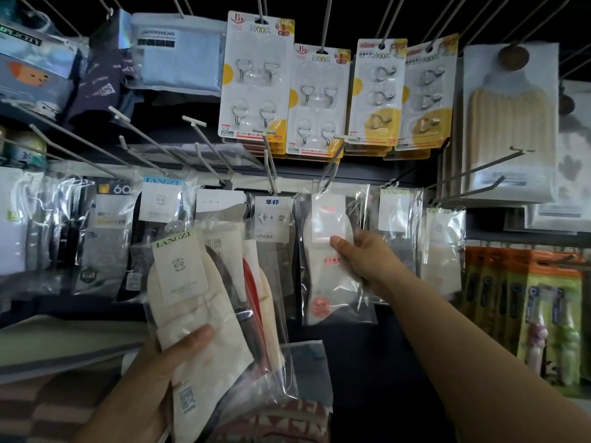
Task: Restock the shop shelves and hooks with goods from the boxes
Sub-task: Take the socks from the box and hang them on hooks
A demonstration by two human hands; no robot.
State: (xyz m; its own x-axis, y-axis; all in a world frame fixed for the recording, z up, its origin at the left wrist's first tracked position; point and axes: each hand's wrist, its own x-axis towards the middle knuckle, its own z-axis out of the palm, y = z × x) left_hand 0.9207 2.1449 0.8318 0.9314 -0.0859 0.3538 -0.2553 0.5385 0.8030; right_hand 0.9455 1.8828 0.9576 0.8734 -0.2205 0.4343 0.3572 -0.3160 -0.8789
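Note:
My left hand (166, 362) grips a fanned stack of clear-bagged sock packs (198, 298) at the lower left; the front one is cream with a "LANGZI" label. My right hand (361, 254) pinches a clear bag of white socks (329, 266) with red print, thumb on its front. That bag hangs at a peg hook (332, 161) in the middle row; whether its hole sits on the peg I cannot tell.
Cards of adhesive hooks (256, 78) hang in the row above. More sock packs (105, 231) fill the pegs to the left, and another hangs at the right (441, 247). Several bare pegs (153, 145) jut out at the left. Toothbrush cards (543, 318) hang at the lower right.

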